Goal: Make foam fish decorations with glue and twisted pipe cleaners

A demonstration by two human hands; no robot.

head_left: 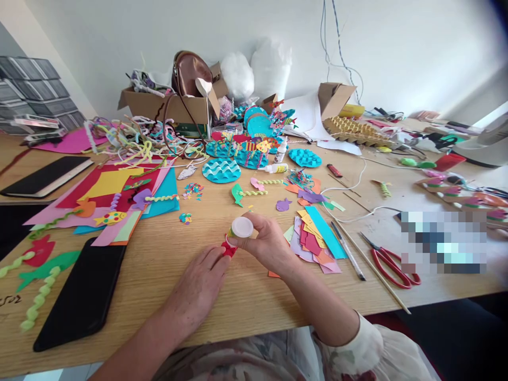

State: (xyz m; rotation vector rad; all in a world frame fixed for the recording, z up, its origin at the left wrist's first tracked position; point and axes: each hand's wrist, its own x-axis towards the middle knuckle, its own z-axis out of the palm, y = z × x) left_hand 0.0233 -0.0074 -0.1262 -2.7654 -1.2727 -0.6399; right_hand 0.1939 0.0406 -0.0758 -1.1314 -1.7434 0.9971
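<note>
My right hand (264,241) grips a small white glue bottle (241,227), its round base turned up toward me and a strip of yellowish label showing. The bottle's nozzle end points down at a small red paper piece (229,248) and is hidden. Close beside it, my left hand (202,280) has its fingers together, pressing the red piece against the table. Beyond the hands lie a green paper fish with a twisted yellow stem (237,194), a purple paper fish (283,205) and a little group of coloured paper dots (185,218).
Right of my hands are paper scraps (309,238), a pen (349,251), a wooden stick (377,270) and red-handled pliers (392,267). At left lie a black phone-like slab (81,296) and coloured sheets (107,185). Blue decorated discs (221,171) and a cardboard box (159,106) stand farther back.
</note>
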